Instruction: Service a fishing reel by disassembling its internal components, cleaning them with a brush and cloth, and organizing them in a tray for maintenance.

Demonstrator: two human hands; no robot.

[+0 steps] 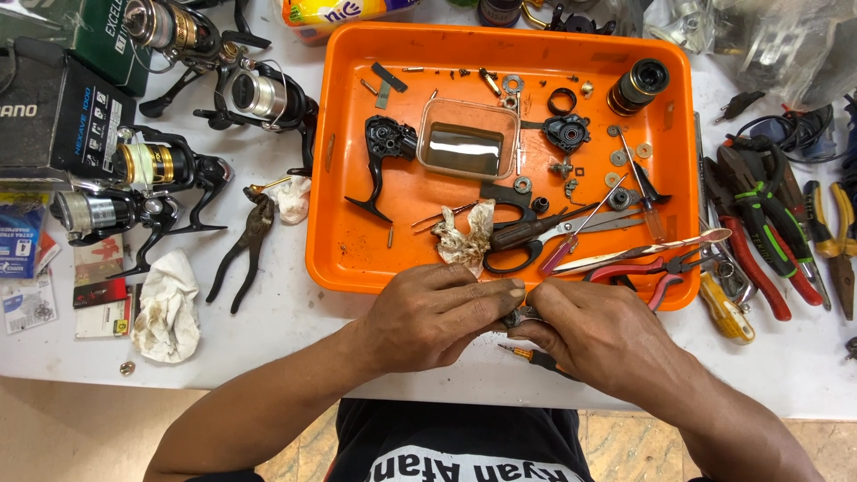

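Note:
My left hand (433, 314) and my right hand (594, 332) meet at the near edge of the white table, just in front of an orange tray (357, 259). Between their fingertips they pinch a small dark metal part (516, 316), mostly hidden by the fingers. A small screwdriver with an orange and black handle (528, 355) lies on the table under my right hand. In the tray are a black reel body (384, 152), a clear plastic tub (467, 138), a stained rag (464, 234), scissors (527, 236), a spool (638, 87) and several small screws and washers.
Several fishing reels (152, 170) and boxes sit at the left, with black pliers (248, 245) and a white cloth (168, 308). Red, green and yellow pliers (768, 241) lie right of the tray. The table's near edge runs below my hands.

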